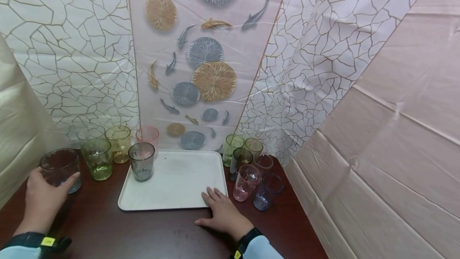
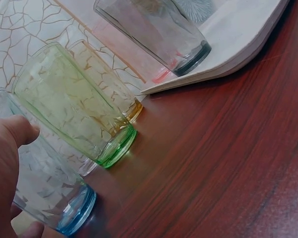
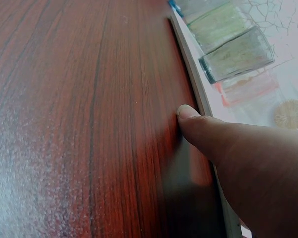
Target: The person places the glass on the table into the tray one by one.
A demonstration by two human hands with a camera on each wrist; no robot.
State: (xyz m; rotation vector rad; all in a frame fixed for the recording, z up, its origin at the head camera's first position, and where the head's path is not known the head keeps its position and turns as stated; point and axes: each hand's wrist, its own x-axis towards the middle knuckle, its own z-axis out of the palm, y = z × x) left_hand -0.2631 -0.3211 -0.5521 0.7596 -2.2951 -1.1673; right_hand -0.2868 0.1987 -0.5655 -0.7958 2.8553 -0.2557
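At the table's left side, my left hand (image 1: 44,198) curves its thumb and fingers around a bluish clear glass (image 1: 60,168). The left wrist view shows this glass's blue base (image 2: 77,210) low beside the table surface; whether it touches there I cannot tell. A green glass (image 1: 98,162) stands just right of it. My right hand (image 1: 225,213) rests with fairly straight fingers on the near right corner of a white tray (image 1: 179,183), its thumb off the near edge. A smoky grey glass (image 1: 141,163) stands upright on the tray's left part.
Behind the green glass are a yellow glass (image 1: 118,145), a pink glass (image 1: 147,134) and a clear glass (image 1: 90,132). Right of the tray stand several glasses, among them a pink glass (image 1: 246,183) and a blue glass (image 1: 267,193). Patterned cloth (image 1: 179,71) hangs behind the table.
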